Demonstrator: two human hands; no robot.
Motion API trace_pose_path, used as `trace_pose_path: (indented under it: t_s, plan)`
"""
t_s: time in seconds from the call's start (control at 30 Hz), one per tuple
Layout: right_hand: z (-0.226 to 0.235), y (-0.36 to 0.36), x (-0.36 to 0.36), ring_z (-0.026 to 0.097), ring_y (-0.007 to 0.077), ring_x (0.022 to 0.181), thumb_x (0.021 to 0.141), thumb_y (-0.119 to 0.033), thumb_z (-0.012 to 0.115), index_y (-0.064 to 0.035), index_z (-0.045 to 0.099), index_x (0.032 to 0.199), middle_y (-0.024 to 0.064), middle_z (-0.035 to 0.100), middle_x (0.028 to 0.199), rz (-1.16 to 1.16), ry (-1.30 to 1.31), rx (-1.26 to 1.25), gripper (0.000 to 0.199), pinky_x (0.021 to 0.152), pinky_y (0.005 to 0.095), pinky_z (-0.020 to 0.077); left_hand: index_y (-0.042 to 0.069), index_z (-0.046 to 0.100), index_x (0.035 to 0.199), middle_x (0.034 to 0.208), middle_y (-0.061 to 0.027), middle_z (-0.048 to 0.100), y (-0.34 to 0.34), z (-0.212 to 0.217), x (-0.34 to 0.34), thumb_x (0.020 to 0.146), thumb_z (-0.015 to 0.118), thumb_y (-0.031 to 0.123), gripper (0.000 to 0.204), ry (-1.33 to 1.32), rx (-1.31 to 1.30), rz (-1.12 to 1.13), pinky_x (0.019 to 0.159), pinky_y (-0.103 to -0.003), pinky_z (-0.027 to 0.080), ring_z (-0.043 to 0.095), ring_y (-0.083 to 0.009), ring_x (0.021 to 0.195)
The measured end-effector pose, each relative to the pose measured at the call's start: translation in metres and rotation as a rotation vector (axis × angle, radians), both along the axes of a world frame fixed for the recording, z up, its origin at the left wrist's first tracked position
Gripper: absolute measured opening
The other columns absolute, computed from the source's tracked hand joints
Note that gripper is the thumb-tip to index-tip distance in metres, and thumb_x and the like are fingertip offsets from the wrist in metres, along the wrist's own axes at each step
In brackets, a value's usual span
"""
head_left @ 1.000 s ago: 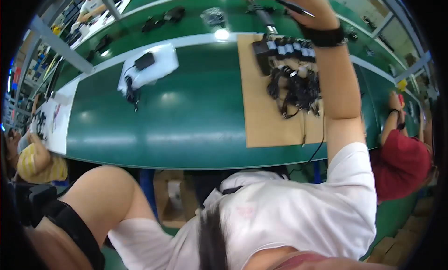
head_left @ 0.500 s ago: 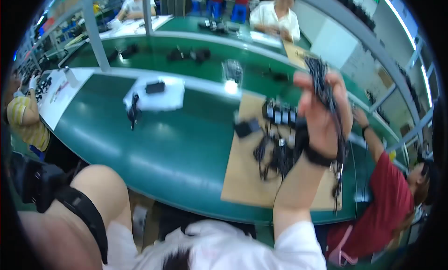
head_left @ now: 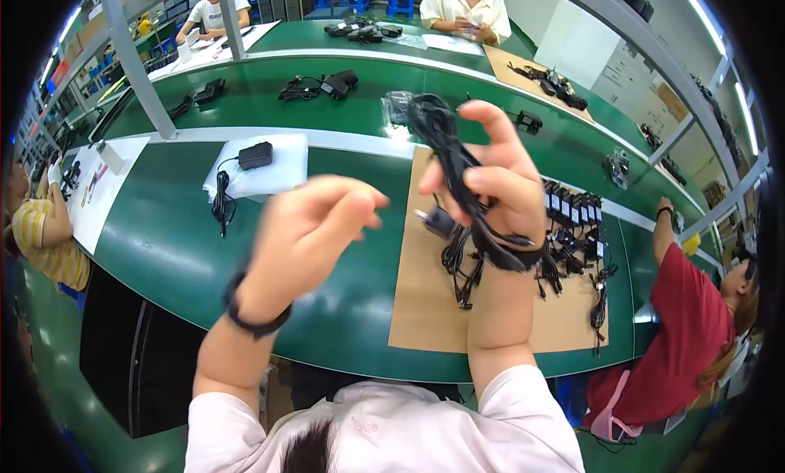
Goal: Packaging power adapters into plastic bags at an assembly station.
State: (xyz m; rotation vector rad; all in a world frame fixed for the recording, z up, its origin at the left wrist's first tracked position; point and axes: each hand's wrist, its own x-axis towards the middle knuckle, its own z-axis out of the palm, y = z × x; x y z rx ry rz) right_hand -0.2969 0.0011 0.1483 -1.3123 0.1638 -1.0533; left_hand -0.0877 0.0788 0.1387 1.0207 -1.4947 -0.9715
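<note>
My right hand (head_left: 507,174) is raised above the bench, gripping a folded bundle of black cable (head_left: 456,158). Its loop sticks up past the fingers and a thin plug end hangs by the wrist. To the left, my left hand (head_left: 315,236) is held up with fingers and thumb curled together; nothing shows in it, and it is slightly blurred. Below the right hand, a black power adapter (head_left: 438,221) with prongs lies on the brown board (head_left: 425,309). Several black adapters (head_left: 572,207) stand in a row there, cords around them, partly hidden by my right arm.
On the green bench (head_left: 180,219), a white plastic bag (head_left: 282,166) bears a black adapter (head_left: 255,155) with a coiled cord. Metal posts (head_left: 135,68) rise beyond. A person in red (head_left: 691,326) reaches in at right; a person in yellow stripes (head_left: 51,228) sits at left.
My left arm has come from the lower left edge to over the bench, its hand now in view. My right hand has moved left with the cable bundle, which has turned.
</note>
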Motion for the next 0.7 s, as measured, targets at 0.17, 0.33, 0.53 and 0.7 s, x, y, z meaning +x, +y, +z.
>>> trace_pose_path:
  t_s: [0.17,0.33,0.53,0.7]
  plan:
    - [-0.006,-0.009,0.029,0.054,0.0193,0.052,0.074,-0.004,0.053,-0.0056,0.029,0.130,0.0299,0.059,0.085,0.085,0.016,0.019,0.061,0.050,0.0258,0.0443,-0.007,0.040,0.123,0.106,-0.0178,0.058,-0.059,-0.092,-0.003,0.083,0.040,0.065,0.082,0.874,0.757,-0.508,0.082,-0.038,0.047,0.058,-0.0249,0.096]
    - [-0.004,0.001,0.029,0.057,0.0197,0.061,0.070,0.003,0.055,0.0054,0.022,0.131,0.0251,0.060,0.080,0.400,0.279,0.042,0.069,0.055,0.0244,0.0432,-0.007,0.043,0.103,0.113,-0.0262,0.050,-0.086,-0.123,0.028,0.088,0.045,0.051,0.060,1.490,0.585,-0.345,0.091,-0.048,0.044,0.052,-0.0348,0.106]
    - [-0.019,-0.016,0.050,0.057,0.0140,0.060,0.072,0.003,0.048,0.0006,0.029,0.134,0.0164,0.063,0.079,0.094,0.464,0.111,0.065,0.056,0.0224,0.0436,-0.002,0.044,0.105,0.103,-0.0191,0.052,-0.100,-0.115,0.071,0.077,0.054,-0.004,0.030,1.148,0.295,0.157,0.082,-0.041,0.047,0.056,-0.0295,0.094]
    - [-0.068,-0.046,0.082,0.059,0.0151,0.080,0.080,-0.003,0.053,-0.0008,0.036,0.130,0.0127,0.061,0.102,0.078,0.367,0.176,0.053,0.072,0.0261,0.0481,0.001,0.029,0.127,0.102,-0.0098,0.050,-0.090,-0.127,0.060,0.071,0.068,0.005,0.069,0.349,0.217,0.439,0.068,-0.028,0.046,0.055,-0.0170,0.081]
